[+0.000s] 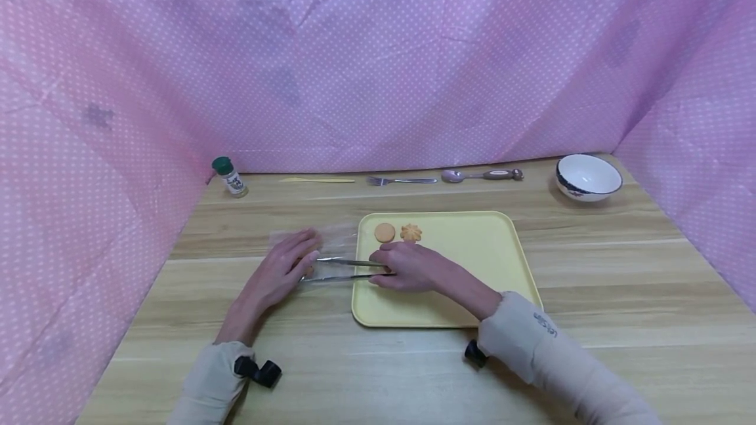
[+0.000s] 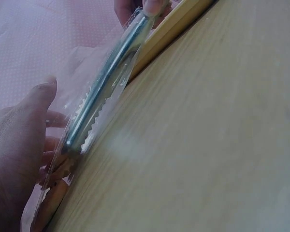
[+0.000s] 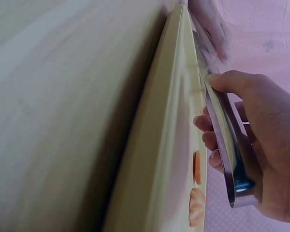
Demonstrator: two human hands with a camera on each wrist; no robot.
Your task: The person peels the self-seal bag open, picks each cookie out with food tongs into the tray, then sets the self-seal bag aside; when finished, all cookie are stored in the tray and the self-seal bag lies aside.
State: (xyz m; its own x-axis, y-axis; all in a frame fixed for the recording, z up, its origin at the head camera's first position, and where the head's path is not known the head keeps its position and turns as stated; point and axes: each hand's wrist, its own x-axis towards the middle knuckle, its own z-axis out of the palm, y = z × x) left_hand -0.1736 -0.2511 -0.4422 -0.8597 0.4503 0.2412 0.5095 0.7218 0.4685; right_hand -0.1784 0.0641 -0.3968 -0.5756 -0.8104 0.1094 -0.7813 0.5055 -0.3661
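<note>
Tongs (image 3: pixel 229 145), one pair; one tray (image 1: pixel 472 274) bearing two visible cookies (image 1: pixel 384 233)

right hand (image 1: pixel 409 267) pinching, left hand (image 1: pixel 282 269) extended

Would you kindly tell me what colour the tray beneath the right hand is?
The tray is pale yellow, clearest in the head view.

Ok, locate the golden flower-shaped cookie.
Head view: the flower-shaped cookie lies on the yellow rectangular tray, near its far left corner, right of the round tan cookie, beyond the right hand.
</note>
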